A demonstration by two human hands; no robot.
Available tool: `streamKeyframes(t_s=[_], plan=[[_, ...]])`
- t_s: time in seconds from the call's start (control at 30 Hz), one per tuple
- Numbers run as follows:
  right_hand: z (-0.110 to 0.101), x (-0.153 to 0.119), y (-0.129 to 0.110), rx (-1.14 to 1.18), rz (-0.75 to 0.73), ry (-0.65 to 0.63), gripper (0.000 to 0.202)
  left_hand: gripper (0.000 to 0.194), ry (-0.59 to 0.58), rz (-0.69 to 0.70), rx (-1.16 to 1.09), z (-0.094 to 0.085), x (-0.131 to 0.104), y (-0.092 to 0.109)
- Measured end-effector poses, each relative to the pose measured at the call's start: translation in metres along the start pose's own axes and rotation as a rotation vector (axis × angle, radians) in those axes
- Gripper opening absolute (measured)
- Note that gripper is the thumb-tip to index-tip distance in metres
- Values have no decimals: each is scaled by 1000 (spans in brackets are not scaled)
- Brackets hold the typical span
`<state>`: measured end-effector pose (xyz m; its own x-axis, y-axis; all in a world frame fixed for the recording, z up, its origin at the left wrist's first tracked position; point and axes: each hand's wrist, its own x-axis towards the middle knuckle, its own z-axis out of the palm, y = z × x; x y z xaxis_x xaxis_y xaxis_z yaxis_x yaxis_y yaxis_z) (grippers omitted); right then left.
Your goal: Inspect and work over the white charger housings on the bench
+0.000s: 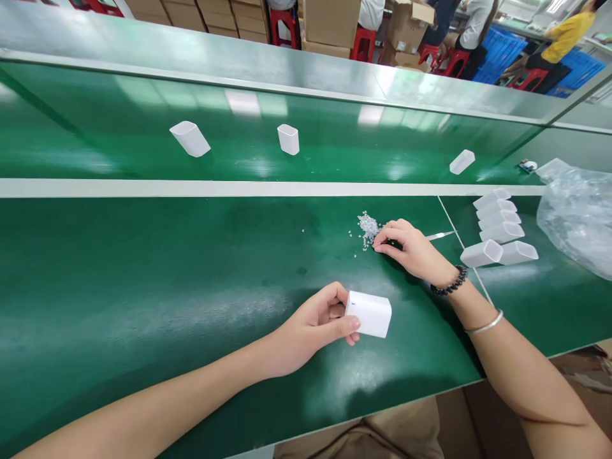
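Note:
My left hand (320,325) grips a white rectangular case (369,313) by its left end, above the green table; a small dark hole shows near that end. My right hand (406,247) is at the right edge of a pile of tiny clear pieces (368,226), thumb and forefinger pinched together at the pile. Whatever sits between those fingertips is too small to make out. A thin pointed metal tool (440,236) lies just right of my right hand. Several white hollow sleeves (501,231) lie together farther right.
Beyond a pale strip (215,189), three white sleeves (288,139) lie spaced out on a green surface. A clear plastic bag (578,213) is at the right, near a small round part (528,166). People, red stools and cardboard boxes (332,22) are in the background.

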<state>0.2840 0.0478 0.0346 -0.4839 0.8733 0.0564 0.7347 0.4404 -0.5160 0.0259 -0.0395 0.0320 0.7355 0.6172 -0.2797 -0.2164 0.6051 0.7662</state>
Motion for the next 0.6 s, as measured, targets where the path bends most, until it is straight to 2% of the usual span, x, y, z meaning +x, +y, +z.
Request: streamKeyframes(t_s=[0.23, 0.4, 0.6], plan=[[4, 0, -2, 8, -15, 33, 16, 28, 14, 1, 10, 1, 0, 1], [-3, -1, -4, 59, 52, 97, 14, 28, 8, -11, 7, 2, -1, 2], [-6, -1, -1, 36, 39, 54, 13, 27, -2, -10, -3, 2, -1, 0]])
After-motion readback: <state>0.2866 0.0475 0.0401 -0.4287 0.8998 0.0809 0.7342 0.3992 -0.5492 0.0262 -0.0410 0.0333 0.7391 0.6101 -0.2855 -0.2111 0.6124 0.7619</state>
